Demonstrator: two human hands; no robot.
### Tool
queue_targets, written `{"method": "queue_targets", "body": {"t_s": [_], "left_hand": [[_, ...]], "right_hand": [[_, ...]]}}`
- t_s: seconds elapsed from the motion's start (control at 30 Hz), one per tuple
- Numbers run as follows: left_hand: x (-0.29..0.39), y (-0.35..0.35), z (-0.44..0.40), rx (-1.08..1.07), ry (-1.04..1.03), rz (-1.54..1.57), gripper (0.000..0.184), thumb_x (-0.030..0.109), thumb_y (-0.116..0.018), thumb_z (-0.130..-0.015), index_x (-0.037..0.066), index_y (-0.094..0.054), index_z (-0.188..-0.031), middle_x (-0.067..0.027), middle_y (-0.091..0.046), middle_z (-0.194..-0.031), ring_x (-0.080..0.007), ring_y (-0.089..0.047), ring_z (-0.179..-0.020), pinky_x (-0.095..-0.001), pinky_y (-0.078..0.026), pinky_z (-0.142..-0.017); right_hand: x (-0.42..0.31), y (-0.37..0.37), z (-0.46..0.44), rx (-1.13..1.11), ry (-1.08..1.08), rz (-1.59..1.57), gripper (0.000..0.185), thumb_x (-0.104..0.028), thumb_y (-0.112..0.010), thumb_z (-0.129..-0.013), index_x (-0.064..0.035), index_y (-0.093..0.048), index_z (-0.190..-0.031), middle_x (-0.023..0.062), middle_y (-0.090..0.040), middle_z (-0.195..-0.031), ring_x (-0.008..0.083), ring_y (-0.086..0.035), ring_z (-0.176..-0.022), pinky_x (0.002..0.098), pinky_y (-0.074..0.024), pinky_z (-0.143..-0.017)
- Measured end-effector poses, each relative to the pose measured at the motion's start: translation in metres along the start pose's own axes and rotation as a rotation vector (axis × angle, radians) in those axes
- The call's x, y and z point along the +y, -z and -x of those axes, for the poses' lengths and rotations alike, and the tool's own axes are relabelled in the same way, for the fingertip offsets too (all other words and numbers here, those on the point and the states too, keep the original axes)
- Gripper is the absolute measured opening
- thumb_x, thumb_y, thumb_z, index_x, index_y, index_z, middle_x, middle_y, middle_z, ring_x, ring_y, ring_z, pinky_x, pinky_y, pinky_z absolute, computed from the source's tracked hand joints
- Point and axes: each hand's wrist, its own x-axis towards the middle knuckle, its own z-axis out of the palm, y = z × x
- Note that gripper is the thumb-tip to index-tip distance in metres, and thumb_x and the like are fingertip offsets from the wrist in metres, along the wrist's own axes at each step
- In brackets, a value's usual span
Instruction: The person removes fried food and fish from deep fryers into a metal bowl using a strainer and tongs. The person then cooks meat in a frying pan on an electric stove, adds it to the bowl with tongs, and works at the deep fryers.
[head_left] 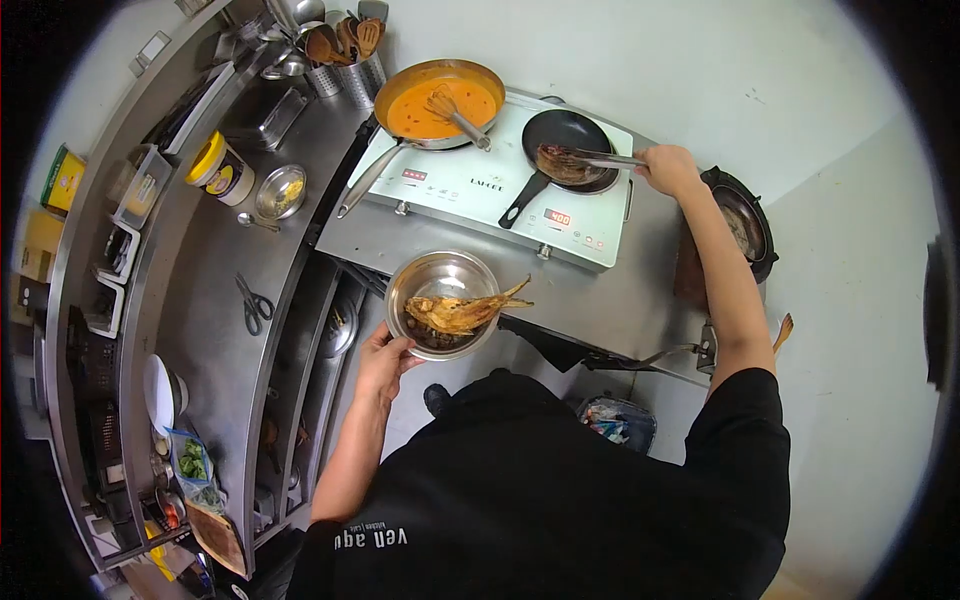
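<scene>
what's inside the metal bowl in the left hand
The metal bowl holds a browned fish, its tail past the rim, and small dark pieces below; whatever the fish covers can't be seen.

Steel bowl (441, 272): shiny, round, opening up. Whole fish (455, 316) inside: golden-brown, lying on side, tail past right rim; small dark bits under it. Black frying pan (565, 128): flat, ahead and right of bowl, handle toward bowl. Dark-brown piece (562, 165) in pan, near handle. Metal tongs (612, 160): tips at piece.

Head-worn view; looking steeply down
</scene>
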Motion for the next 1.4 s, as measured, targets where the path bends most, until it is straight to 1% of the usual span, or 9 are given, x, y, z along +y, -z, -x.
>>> {"method": "queue_targets", "body": {"t_s": [0.1, 0.17, 0.37, 0.5, 0.57, 0.87, 1.03, 1.2, 1.4], "left_hand": [[0.003, -0.003, 0.001, 0.018, 0.013, 0.011, 0.033, -0.008, -0.051, -0.076, -0.001, -0.057, -0.108, -0.0112, -0.063, -0.090, -0.0186, -0.065, -0.068, -0.0277, -0.059, -0.056], [0.003, -0.007, -0.003, 0.001, 0.014, 0.011, 0.034, -0.008, -0.051, -0.076, -0.001, -0.057, -0.108, -0.0111, -0.064, -0.090, -0.0187, -0.066, -0.069, -0.0278, -0.059, -0.056], [-0.012, -0.009, -0.042, -0.025, 0.033, 0.020, 0.036, -0.009, -0.050, -0.076, 0.000, -0.055, -0.111, -0.0109, -0.062, -0.092, -0.0204, -0.066, -0.073, -0.0290, -0.060, -0.057], [-0.022, -0.013, -0.060, 0.001, 0.015, 0.049, 0.041, -0.010, -0.050, -0.075, 0.000, -0.054, -0.114, -0.0116, -0.060, -0.096, -0.0226, -0.066, -0.075, -0.0313, -0.061, -0.058], [-0.029, -0.013, -0.072, 0.014, 0.006, 0.058, 0.042, -0.010, -0.050, -0.074, 0.000, -0.053, -0.115, -0.0120, -0.060, -0.097, -0.0232, -0.066, -0.076, -0.0317, -0.061, -0.058], [-0.042, -0.013, -0.101, 0.047, 0.022, 0.062, 0.046, -0.011, -0.049, -0.074, 0.001, -0.050, -0.118, -0.0130, -0.059, -0.099, -0.0245, -0.066, -0.073, -0.0317, -0.061, -0.057], [-0.050, -0.018, -0.113, 0.060, 0.019, 0.025, 0.046, -0.010, -0.048, -0.074, 0.001, -0.049, -0.119, -0.0133, -0.059, -0.101, -0.0241, -0.066, -0.074, -0.0313, -0.061, -0.057], [-0.054, -0.025, -0.119, 0.036, 0.001, 0.031, 0.044, -0.009, -0.049, -0.078, 0.002, -0.048, -0.120, -0.0133, -0.059, -0.105, -0.0236, -0.066, -0.081, -0.0307, -0.061, -0.058], [-0.060, -0.021, -0.137, -0.009, 0.064, -0.005, 0.039, -0.001, -0.048, -0.089, 0.009, -0.044, -0.127, -0.0104, -0.059, -0.106, -0.0199, -0.062, -0.087, -0.0289, -0.057, -0.065]], "right_hand": [[-0.002, 0.007, 0.005, -0.005, 0.016, -0.043, 0.018, -0.027, -0.063, -0.081, -0.0147, -0.068, -0.092, 0.0125, -0.066, -0.079, 0.0311, -0.064, -0.078, 0.0436, -0.0506, -0.069], [-0.006, 0.019, 0.009, -0.132, -0.026, -0.048, 0.030, -0.033, -0.062, -0.082, -0.0163, -0.066, -0.106, 0.0130, -0.067, -0.085, 0.0315, -0.064, -0.081, 0.0429, -0.0500, -0.071], [0.012, 0.037, 0.025, 0.025, -0.125, -0.037, 0.033, -0.035, -0.060, -0.084, -0.0121, -0.065, -0.107, 0.0144, -0.066, -0.085, 0.0334, -0.063, -0.083, 0.0434, -0.0494, -0.074], [0.016, 0.050, 0.045, 0.031, -0.204, -0.018, 0.033, -0.035, -0.058, -0.085, -0.0101, -0.065, -0.106, 0.0146, -0.066, -0.084, 0.0336, -0.062, -0.084, 0.0436, -0.0493, -0.073], [0.023, 0.047, 0.053, 0.149, -0.213, -0.022, 0.027, -0.031, -0.059, -0.084, -0.0085, -0.066, -0.098, 0.0153, -0.066, -0.082, 0.0332, -0.064, -0.081, 0.0432, -0.0504, -0.071], [0.013, 0.037, 0.068, 0.086, -0.280, -0.046, 0.025, -0.030, -0.059, -0.084, -0.0109, -0.066, -0.099, 0.0160, -0.066, -0.082, 0.0341, -0.063, -0.080, 0.0432, -0.0506, -0.070], [-0.005, 0.025, 0.062, 0.144, -0.203, -0.073, 0.025, -0.030, -0.059, -0.084, -0.0107, -0.066, -0.100, 0.0164, -0.066, -0.081, 0.0337, -0.064, -0.079, 0.0427, -0.0508, -0.069], [-0.017, 0.018, 0.052, 0.100, -0.206, -0.063, 0.029, -0.033, -0.059, -0.084, -0.0120, -0.066, -0.104, 0.0166, -0.066, -0.084, 0.0333, -0.064, -0.079, 0.0422, -0.0508, -0.069], [-0.025, 0.010, 0.052, 0.152, -0.240, -0.113, 0.028, -0.031, -0.058, -0.085, -0.0111, -0.066, -0.102, 0.0171, -0.065, -0.081, 0.0344, -0.063, -0.078, 0.0431, -0.0504, -0.068]]}}
